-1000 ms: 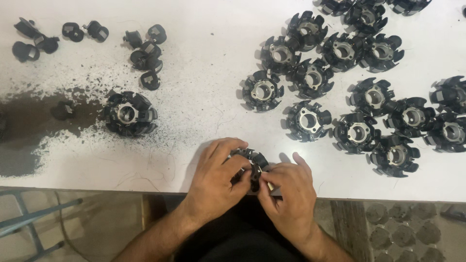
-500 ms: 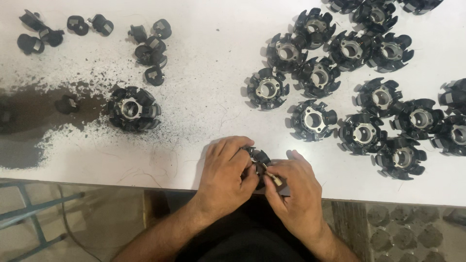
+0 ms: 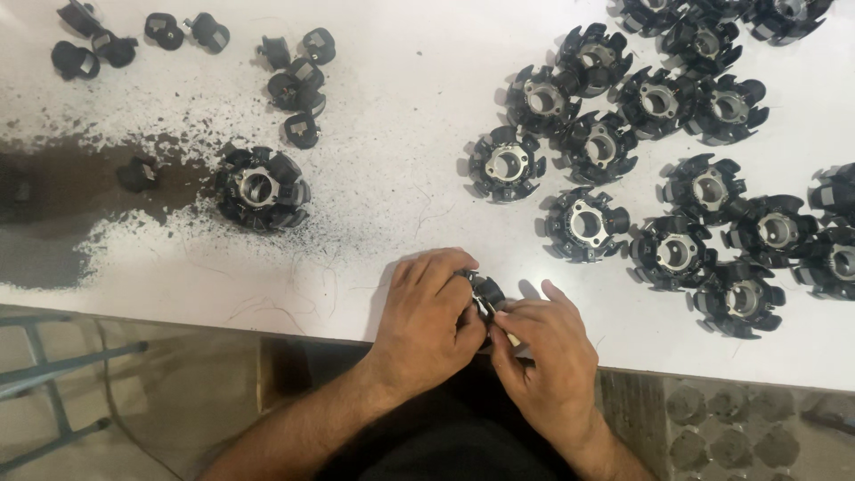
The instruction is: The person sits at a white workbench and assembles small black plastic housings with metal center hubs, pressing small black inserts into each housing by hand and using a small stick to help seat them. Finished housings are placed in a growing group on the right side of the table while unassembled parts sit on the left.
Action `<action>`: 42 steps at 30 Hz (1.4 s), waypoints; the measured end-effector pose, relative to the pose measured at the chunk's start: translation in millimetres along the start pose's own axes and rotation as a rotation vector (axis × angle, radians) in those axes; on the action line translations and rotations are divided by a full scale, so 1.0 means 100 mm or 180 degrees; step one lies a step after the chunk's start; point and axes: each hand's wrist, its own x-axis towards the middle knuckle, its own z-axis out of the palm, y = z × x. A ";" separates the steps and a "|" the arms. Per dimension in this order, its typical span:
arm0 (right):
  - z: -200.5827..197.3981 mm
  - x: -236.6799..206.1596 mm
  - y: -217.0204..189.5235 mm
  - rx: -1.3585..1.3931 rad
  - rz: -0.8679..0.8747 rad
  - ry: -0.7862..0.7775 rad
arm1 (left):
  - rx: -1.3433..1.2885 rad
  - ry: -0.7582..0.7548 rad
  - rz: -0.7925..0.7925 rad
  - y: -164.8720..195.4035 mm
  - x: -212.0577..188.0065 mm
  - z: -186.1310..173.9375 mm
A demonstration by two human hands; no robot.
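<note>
Looking down from the head view, both hands meet at the near edge of the white bench (image 3: 401,178). Left hand (image 3: 427,316) is curled closed around a small black part (image 3: 485,292) — its fingers wrap the top and near side, so most of the part is hidden. Right hand (image 3: 543,352) pinches in from the other side, thumb and forefinger closed on a pale sliver at the part's lower edge; what that sliver is cannot be told. The part sits just above the bench edge, between the two hands and touching both.

Handling, as a judgement: the part looks rigid, moulded and light, with lobes and notches that give the fingers purchase — the outer rim seems the safest place to take hold, the fine detail at the centre less so.

To the left lies a ringed black rotor (image 3: 260,189) amid dark grit (image 3: 80,187) spread over the bench. Small black caps (image 3: 298,85) sit scattered at upper left. A cluster of matching rotors (image 3: 659,160) covers the right side, well apart from the hands.
</note>
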 end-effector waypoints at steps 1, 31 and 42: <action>0.00 0.01 0.00 -0.0050 -0.0022 0.0000 | -0.0009 -0.0025 -0.0019 0.00 0.00 0.00; 0.06 0.01 0.09 0.0107 0.0253 0.0303 | 0.0348 -0.0111 0.0439 -0.07 0.13 -0.33; 0.04 0.04 0.10 0.0146 0.0254 0.0211 | 0.0444 -0.0505 0.0743 -0.04 0.23 -0.41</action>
